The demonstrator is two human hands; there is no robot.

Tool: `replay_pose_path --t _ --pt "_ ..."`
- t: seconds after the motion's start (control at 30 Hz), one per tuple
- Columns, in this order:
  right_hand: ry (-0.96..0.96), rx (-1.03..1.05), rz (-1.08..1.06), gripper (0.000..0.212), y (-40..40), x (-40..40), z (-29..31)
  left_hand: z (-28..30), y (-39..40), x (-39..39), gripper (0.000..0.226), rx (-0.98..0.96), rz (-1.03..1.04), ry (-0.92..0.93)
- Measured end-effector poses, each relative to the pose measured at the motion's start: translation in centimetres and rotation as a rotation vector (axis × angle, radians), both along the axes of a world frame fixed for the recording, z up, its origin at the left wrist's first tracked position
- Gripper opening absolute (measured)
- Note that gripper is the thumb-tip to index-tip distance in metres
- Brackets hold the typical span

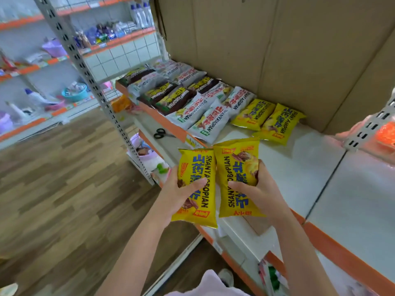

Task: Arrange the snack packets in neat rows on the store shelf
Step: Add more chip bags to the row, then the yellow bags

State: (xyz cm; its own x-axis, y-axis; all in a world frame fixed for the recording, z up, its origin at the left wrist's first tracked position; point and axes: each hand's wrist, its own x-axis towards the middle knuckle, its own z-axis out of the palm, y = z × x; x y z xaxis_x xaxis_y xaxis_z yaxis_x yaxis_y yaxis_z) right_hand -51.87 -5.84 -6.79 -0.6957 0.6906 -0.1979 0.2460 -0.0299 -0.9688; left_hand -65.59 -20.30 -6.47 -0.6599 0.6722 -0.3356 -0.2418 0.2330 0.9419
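Left hand clamped around one yellow snack packet, thumb across its front; right hand wrapped around a second yellow packet. Both packets side by side, touching, raised over the front edge of the white shelf. Farther back on that shelf: two more yellow packets, then white packets and brown packets in rows. Black scissors on the lower shelf.
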Motion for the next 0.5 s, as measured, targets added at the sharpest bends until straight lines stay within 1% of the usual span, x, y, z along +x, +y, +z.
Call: replay_pose_path --t 0.1,0.17,0.27,0.33,0.4,0.43,0.47,0.5 --pt "-0.085 0.179 -0.053 0.035 2.8 -0.6 0.3 -0.6 2.8 -1.4 0.059 -0.026 0.005 0.026" --pt "-0.175 0.287 -0.097 0.029 4.6 -0.4 0.8 -0.9 4.8 -1.9 0.057 -0.073 -0.043 0.052" --pt "-0.264 0.373 -0.113 0.033 6.5 -0.2 1.7 -0.7 6.9 -2.6 0.041 -0.064 -0.109 0.091" --pt "-0.344 0.401 -0.120 0.028 7.7 -0.2 2.5 -0.5 8.4 -3.5 0.038 -0.103 -0.165 0.138" --pt "-0.463 0.448 -0.092 0.020 8.7 -0.4 3.1 -0.4 9.9 -4.6 0.042 -0.138 -0.205 0.199" --pt "-0.525 0.496 -0.072 0.022 9.0 -0.7 3.6 -0.5 10.7 -5.3 0.044 -0.146 -0.217 0.223" --pt "-0.603 0.558 -0.035 0.020 9.4 -0.9 3.7 -0.5 11.5 -5.9 0.046 -0.154 -0.232 0.242" --pt "-0.703 0.658 0.017 0.013 9.6 -1.3 3.9 -0.4 12.3 -6.5 0.045 -0.147 -0.244 0.249"
